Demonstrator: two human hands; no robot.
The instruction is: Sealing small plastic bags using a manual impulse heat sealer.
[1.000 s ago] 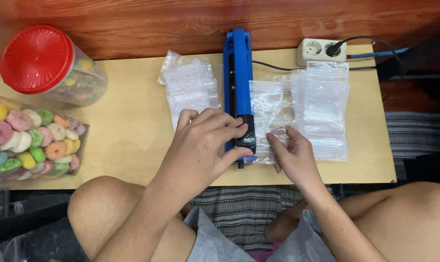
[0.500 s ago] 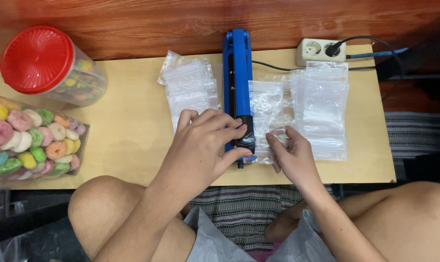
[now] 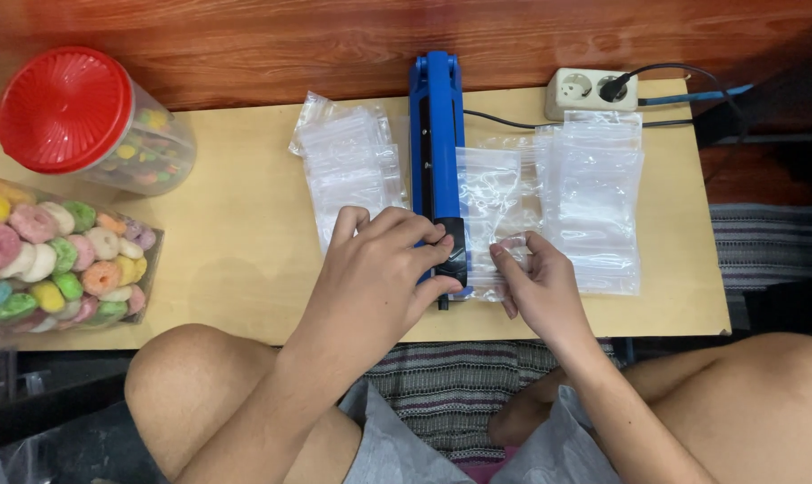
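- Head view: left hand (image 3: pixel 375 269) presses on the black handle (image 3: pixel 456 249) of the blue sealer (image 3: pixel 436 134), fingers curled over it.
- Right hand (image 3: pixel 536 287) pinches a clear bag (image 3: pixel 488 193) lying under the sealer bar on the surface (image 3: pixel 227 233).
- Bag stacks (image 3: pixel 594 197) lie beside.

free: bare tabletop (image 3: pixel 236 215) left of sealer (image 3: pixel 436 134) | blocked: bag stacks (image 3: pixel 348 166) (image 3: pixel 596 197) flank it

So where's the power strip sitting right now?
In the head view, the white power strip lies at the table's far edge, toward the right, just right of the blue sealer and behind the stack of clear bags.
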